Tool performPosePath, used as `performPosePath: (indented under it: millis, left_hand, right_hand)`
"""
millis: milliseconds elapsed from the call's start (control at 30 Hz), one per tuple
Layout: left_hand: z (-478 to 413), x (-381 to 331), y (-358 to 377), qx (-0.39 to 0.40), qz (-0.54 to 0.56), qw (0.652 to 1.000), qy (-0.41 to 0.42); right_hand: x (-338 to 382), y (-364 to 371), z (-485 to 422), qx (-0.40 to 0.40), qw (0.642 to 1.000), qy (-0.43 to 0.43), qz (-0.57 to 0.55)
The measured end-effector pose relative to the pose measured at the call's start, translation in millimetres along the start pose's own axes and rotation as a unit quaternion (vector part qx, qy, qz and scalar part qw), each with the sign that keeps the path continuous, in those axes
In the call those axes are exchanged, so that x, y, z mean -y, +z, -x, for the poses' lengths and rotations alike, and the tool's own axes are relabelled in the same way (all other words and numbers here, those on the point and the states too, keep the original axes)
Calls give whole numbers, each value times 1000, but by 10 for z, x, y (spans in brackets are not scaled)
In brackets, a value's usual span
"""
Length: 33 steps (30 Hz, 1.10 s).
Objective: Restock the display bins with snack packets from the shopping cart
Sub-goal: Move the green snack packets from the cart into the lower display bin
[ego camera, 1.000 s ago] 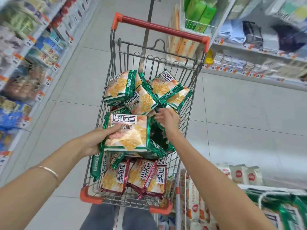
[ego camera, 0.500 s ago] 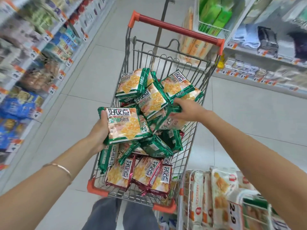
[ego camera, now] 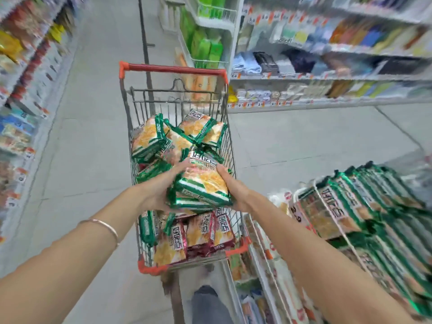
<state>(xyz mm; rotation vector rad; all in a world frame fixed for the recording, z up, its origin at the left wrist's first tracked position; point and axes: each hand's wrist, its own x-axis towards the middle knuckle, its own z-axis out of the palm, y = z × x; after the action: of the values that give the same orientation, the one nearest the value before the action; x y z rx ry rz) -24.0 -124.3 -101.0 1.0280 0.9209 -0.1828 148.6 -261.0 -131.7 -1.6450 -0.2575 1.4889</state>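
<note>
The shopping cart sits mid-aisle, the display bin now swinging into view at right. A second ago each hand worked alone; now left hand and right hand clamp one stack of green snack packets above the cart, ready for shelving.

Obstacles: loose packets filled the cart ahead of both hands; red packets lay below them. Display bin, right of right hand, packed full. Room above: open.
</note>
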Motion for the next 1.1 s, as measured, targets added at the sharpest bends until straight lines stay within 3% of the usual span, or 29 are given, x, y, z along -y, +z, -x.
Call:
performPosePath:
  millis: [300,433,533,633,767,933,1100]
  left_hand:
    - [558,181,1514,89,-178,977,72]
    - [708,264,2407,173,-258,943,119]
    - [446,455,3180,241,-329,907,108]
    - [180,795,4019,317,-357,873,100]
    - [1335,1221,4655,358,-404,828,154]
    - [1391,1780,5416,354,-496,755,240]
    - [1084,2019,6051,365,-606,618,343]
  right_hand:
    - [-762,-365,1858,-252,964,-73,-50]
    - [-1197,-794,2665,-360,921,-117,-94]
    - [-1640,-1158,3285,-473,862,-108,-145]
    - [-2041,-1277,3902,-534,811,-130,-201]
    - [-2714,-1452,4564,-558,785,-146,-227]
    - [-3463,-1835,5022,-620,734,-117,-250]
    - [-4107,-2527,4977,-673,710,-87,-190]
